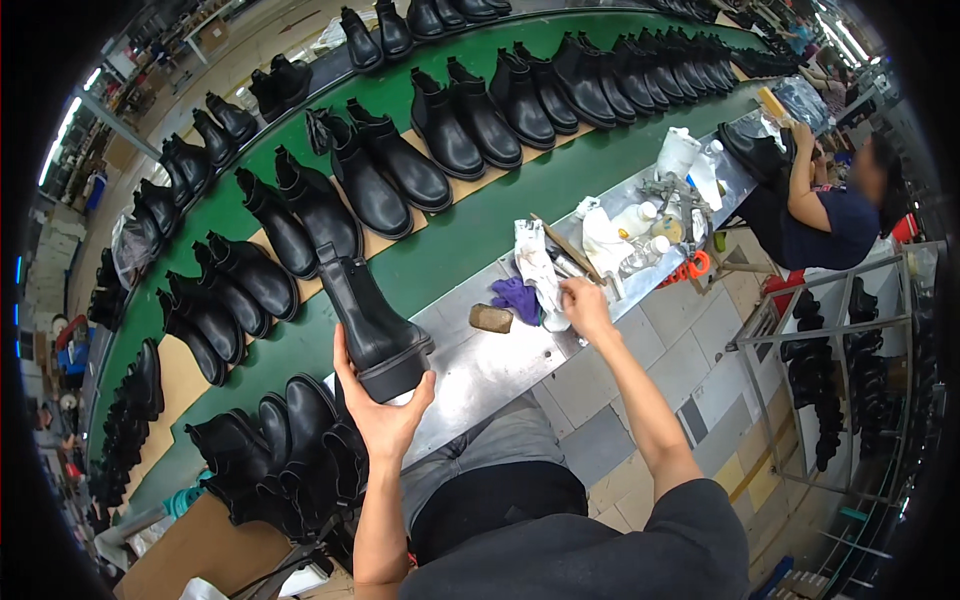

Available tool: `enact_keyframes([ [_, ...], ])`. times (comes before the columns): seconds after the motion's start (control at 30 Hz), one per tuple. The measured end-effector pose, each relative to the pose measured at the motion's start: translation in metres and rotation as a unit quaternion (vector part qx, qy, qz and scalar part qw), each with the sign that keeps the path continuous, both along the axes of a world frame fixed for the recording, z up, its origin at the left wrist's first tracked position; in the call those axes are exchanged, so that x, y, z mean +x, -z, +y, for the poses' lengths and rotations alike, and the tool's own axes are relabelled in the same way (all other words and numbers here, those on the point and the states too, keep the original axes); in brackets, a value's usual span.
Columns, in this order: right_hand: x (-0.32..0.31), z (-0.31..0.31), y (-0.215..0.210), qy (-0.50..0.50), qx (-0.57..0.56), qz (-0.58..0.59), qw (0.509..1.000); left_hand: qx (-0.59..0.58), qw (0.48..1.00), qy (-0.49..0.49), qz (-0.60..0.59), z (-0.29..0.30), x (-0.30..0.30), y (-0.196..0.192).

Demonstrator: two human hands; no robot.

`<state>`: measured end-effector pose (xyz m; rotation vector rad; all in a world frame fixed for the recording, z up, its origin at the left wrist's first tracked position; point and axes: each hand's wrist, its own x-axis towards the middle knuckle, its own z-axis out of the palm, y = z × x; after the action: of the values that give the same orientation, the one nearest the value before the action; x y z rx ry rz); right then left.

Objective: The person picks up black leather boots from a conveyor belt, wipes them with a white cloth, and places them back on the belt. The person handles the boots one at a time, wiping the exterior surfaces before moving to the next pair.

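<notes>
My left hand [385,415] grips a black ankle boot [372,310] around its heel and sole. The boot is tilted, with its shaft toward the far left and its elastic side panel showing. Over the metal bench edge, my right hand [587,310] is closed, its fingertips pinched at the right edge of a crumpled white cloth [540,270]. Against that cloth lies a purple cloth [517,298]. Just left of it rests a brown block [491,319].
A green conveyor belt [440,262] carries rows of black boots. More boots [280,440] crowd my left side. Bottles [635,220], rags and orange-handled scissors [690,268] lie along the metal bench [470,365]. At right sit a co-worker [825,215] and a metal rack [800,330].
</notes>
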<state>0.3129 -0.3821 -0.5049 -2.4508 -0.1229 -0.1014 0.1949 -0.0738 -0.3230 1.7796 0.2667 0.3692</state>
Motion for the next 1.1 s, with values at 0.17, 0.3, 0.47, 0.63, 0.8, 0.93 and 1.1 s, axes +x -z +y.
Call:
enact_keyframes([
  [0.17,0.001,0.003,0.011,0.016,0.018,-0.036,0.999,0.023,0.999,-0.012,-0.021,0.002,-0.001,0.004],
  [0.3,-0.003,0.007,-0.01,-0.024,0.019,0.081,0.996,0.035,0.999,-0.016,-0.021,0.004,-0.002,0.006],
  [0.47,-0.013,0.017,0.001,-0.023,-0.1,0.086,0.991,0.065,0.998,-0.018,-0.001,0.001,0.004,0.01],
  [0.63,-0.001,0.011,-0.071,0.028,-0.264,0.19,0.945,0.11,0.993,-0.019,0.037,-0.004,0.01,0.003],
  [0.8,-0.014,0.009,-0.173,0.098,-0.05,0.129,0.986,0.158,0.986,-0.035,0.028,-0.005,0.012,0.002],
  [0.93,-0.04,0.082,-0.214,-0.131,0.468,0.185,0.854,0.176,0.984,-0.024,0.021,-0.012,0.012,0.009],
  [1.1,-0.04,0.148,-0.221,-0.176,0.437,0.178,0.864,0.194,0.981,-0.029,0.005,-0.023,0.012,0.01],
])
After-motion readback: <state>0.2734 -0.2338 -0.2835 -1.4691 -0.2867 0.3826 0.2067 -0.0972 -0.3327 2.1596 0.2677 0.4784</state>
